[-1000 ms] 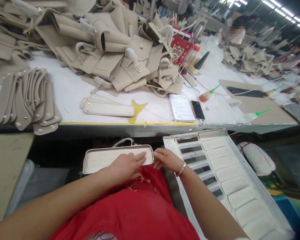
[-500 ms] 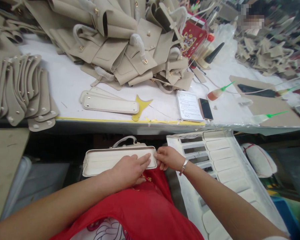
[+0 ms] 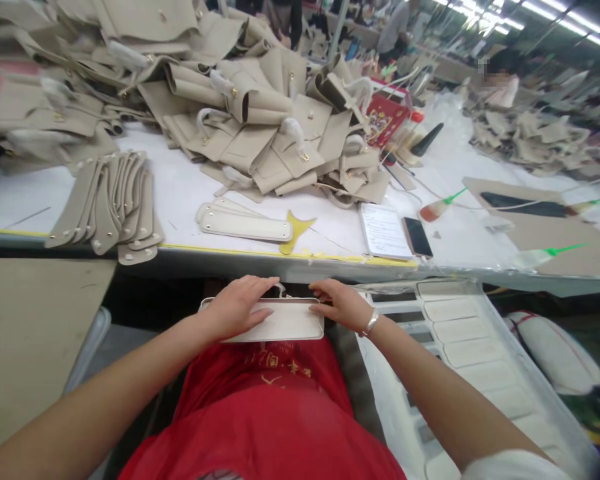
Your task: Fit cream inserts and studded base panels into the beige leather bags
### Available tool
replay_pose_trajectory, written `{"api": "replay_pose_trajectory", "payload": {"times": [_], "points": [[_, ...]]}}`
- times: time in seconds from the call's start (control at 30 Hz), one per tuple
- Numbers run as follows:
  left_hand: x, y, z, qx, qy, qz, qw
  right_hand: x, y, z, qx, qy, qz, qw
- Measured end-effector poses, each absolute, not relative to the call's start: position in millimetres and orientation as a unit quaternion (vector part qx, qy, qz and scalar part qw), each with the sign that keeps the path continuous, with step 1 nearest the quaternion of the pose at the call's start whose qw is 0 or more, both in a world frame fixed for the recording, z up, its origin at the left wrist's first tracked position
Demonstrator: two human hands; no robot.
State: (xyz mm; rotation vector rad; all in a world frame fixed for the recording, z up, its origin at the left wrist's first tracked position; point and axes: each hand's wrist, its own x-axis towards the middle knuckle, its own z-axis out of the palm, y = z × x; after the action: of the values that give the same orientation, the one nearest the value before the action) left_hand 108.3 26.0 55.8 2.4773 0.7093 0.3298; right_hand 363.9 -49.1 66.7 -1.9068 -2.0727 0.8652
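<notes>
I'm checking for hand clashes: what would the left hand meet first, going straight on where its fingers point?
Probably the handle of the pale bag, just past the left hand; depth is unclear, so it might clear that and meet the right hand instead.

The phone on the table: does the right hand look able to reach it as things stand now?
Probably yes. The phone lies near the front edge of the table, beside the notebook, with nothing on top. The right hand would likely need to move away from the bag and rise over that edge.
</notes>
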Motion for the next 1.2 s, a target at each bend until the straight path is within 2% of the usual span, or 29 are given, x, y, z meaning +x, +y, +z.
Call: {"api": "replay_pose_trajectory", "payload": {"times": [0.17, 0.4, 0.63, 0.93, 1.07, 1.2], "points": [[142.1, 42.0, 45.8, 0.915, 0.212, 0.001, 0.344, 364.3, -46.1, 60.9, -0.544, -0.816, 0.187, 0.057], [162.6, 39.0, 48.2, 0.939, 0.174, -0.024, 0.297, 368.5, -53.5, 49.8, -0.554, -0.825, 0.112, 0.004], [168.0, 37.2, 50.8, 0.961, 0.139, -0.049, 0.233, 370.4, -50.2, 54.5, -0.519, -0.841, 0.151, -0.015], [172.4, 31.5, 49.4, 0.986, 0.055, -0.117, 0.102, 368.1, -39.0, 70.0, -0.469, -0.863, 0.178, -0.056], [174.0, 28.1, 49.6, 0.987, 0.046, -0.128, 0.089, 361.9, -18.8, 65.3, -0.482, -0.845, 0.226, -0.058], [167.7, 31.9, 50.8, 0.982, 0.048, -0.136, 0.119, 358.0, 3.6, 58.7, -0.477, -0.806, 0.341, -0.081]]}}
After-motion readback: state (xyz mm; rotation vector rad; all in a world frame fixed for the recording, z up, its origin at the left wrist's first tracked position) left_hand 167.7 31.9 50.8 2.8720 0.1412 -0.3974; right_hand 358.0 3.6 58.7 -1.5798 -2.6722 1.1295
